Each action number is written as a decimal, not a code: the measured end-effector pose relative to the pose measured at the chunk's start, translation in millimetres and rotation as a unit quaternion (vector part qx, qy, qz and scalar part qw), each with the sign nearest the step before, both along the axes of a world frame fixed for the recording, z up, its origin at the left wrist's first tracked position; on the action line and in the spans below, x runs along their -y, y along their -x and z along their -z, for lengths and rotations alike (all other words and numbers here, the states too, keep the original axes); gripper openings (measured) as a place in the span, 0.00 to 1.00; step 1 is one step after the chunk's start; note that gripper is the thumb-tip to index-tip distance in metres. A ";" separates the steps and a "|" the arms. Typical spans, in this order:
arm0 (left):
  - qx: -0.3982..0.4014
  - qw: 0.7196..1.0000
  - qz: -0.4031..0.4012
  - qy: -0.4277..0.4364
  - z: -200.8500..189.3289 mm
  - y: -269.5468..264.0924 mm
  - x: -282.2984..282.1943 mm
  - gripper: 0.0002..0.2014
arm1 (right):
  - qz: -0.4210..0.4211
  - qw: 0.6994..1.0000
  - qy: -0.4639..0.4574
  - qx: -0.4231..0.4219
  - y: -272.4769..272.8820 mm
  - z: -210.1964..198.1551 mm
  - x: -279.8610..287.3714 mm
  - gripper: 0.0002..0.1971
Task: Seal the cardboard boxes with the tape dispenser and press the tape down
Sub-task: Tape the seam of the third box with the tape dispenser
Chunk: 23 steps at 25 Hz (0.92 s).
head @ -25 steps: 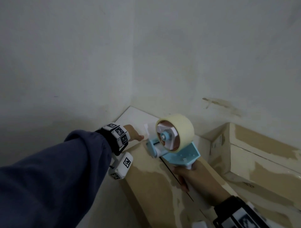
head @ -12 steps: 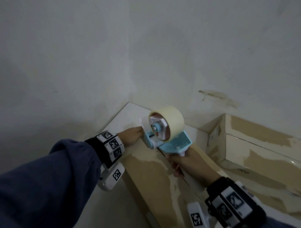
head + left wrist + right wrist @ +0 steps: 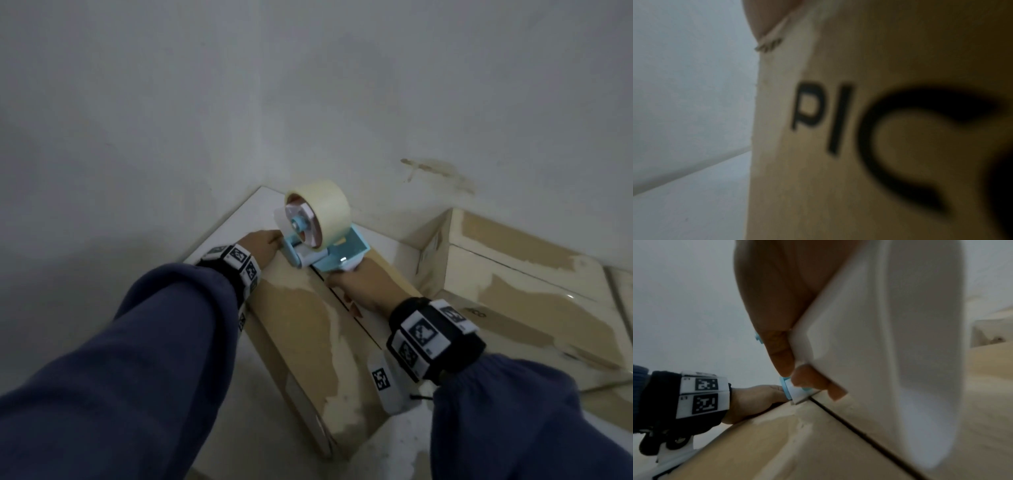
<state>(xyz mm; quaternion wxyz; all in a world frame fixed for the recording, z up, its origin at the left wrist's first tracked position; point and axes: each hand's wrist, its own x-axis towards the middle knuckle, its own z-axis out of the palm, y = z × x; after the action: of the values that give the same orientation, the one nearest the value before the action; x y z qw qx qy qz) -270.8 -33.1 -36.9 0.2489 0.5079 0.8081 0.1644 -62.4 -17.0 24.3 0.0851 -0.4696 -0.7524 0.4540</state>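
Observation:
A brown cardboard box (image 3: 301, 329) with a dark centre seam lies lengthwise in front of me. On its far end sits the light-blue tape dispenser (image 3: 329, 253) with a cream tape roll (image 3: 325, 212). My right hand (image 3: 363, 287) grips its white handle (image 3: 890, 337), fingers (image 3: 781, 353) curled round it. My left hand (image 3: 260, 243) rests on the box's far left corner and touches the dispenser's front; its fingertips are hidden behind it. In the right wrist view the left hand (image 3: 756, 395) lies flat along the box top (image 3: 777, 443). The left wrist view shows only the printed box side (image 3: 838, 194).
A second taped cardboard box (image 3: 513, 291) stands close on the right. Both boxes sit on a white surface (image 3: 239, 219) pushed into a corner of grey walls (image 3: 205, 120), just behind the dispenser.
The dispenser and my left hand have come together at the box's far end; a gap lay between them before. My right wrist has come further into view.

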 end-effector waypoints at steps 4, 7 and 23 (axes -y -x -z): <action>-0.006 1.000 -0.010 -0.004 -7.2 -7.9 2.4 0.19 | 0.004 1.000 0.011 -0.001 -33.5 -2.4 11.6 0.08; 0.012 1.000 0.006 -0.017 -7.5 -7.5 2.1 0.19 | 0.056 0.996 0.061 -0.033 -90.5 5.7 35.2 0.02; -0.120 0.989 0.067 0.058 -13.9 -159.4 114.4 0.65 | 0.030 0.997 -0.009 -0.065 -84.1 33.3 35.2 0.06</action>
<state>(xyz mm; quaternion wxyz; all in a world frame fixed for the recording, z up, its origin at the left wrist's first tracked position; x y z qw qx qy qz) -111.3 -147.5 -23.0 0.1896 0.5617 0.8044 0.0383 21.7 -52.2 -9.1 0.1518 -0.4606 -0.7346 0.4745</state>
